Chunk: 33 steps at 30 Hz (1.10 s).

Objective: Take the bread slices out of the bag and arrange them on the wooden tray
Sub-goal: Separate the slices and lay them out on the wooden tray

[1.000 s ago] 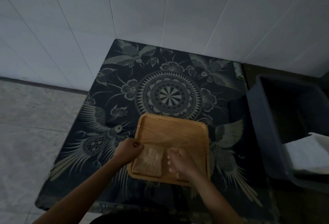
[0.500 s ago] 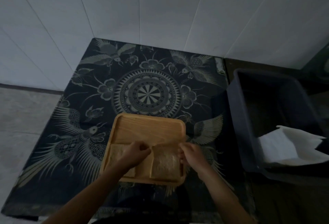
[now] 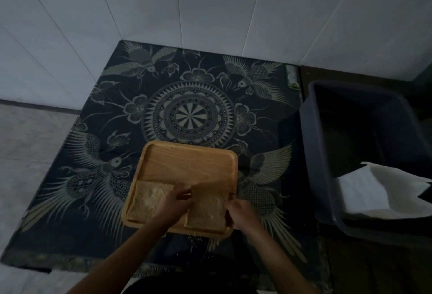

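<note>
A square wooden tray lies on the dark patterned cloth near the table's front edge. Two bread slices lie side by side along its near half: the left slice and the right slice. My left hand rests between them, its fingertips at the right slice's left edge and its palm over part of the left slice. My right hand pinches the right slice's right edge. The bread bag is not in view.
A dark plastic tub stands to the right of the table, with white paper lying in its near end. White tiled wall rises behind the table. Grey floor shows on the left. Crumbs lie at the tray's near rim.
The right slice has been set down beside the left one, and both hands have settled at its two side edges. The camera view has shifted slightly.
</note>
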Motion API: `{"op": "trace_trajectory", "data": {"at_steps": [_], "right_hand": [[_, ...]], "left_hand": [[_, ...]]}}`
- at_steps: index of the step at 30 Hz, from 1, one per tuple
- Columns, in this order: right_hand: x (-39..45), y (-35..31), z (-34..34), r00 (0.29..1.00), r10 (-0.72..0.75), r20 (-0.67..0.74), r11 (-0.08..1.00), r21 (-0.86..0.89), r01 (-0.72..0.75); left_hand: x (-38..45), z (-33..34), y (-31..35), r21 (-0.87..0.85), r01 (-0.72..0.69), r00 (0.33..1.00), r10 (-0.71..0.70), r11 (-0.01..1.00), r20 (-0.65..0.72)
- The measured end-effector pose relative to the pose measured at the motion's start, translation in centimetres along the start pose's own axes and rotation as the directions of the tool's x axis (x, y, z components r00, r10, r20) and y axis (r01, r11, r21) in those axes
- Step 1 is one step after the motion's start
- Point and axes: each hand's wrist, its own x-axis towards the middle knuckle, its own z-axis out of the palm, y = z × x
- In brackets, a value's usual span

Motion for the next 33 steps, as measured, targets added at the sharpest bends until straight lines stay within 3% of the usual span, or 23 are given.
{"op": "trace_trajectory", "data": {"at_steps": [9, 13, 21, 30, 33], "right_hand": [[-1.0, -1.1, -0.7, 0.999, 0.036, 0.002, 0.996, 0.078, -0.036], [-1.9, -2.4, -1.4, 0.999, -0.032, -0.019, 0.990, 0.134, 0.034], [-1.4, -7.8, -0.1, 0.984, -0.176, 0.002, 0.970, 0.169, 0.173], [1.5, -13.8, 4.3, 0.975, -0.223, 0.014, 0.963, 0.159, 0.218], [2.7, -14.7, 6.1, 0.984, -0.176, 0.035, 0.971, 0.169, 0.167]], "left_hand": [[0.1, 0.9, 0.7, -0.051, -0.047, 0.998, 0.045, 0.998, -0.051], [0.3, 0.0, 1.6, -0.080, -0.090, 0.996, 0.089, 0.993, -0.012], [1.2, -4.7, 4.6, -0.206, -0.127, 0.991, 0.117, 0.970, -0.058], [4.3, -12.1, 5.8, -0.286, -0.122, 0.987, 0.088, 0.950, -0.131], [5.4, -13.9, 5.5, -0.250, -0.088, 0.989, 0.054, 0.964, -0.140]]}}
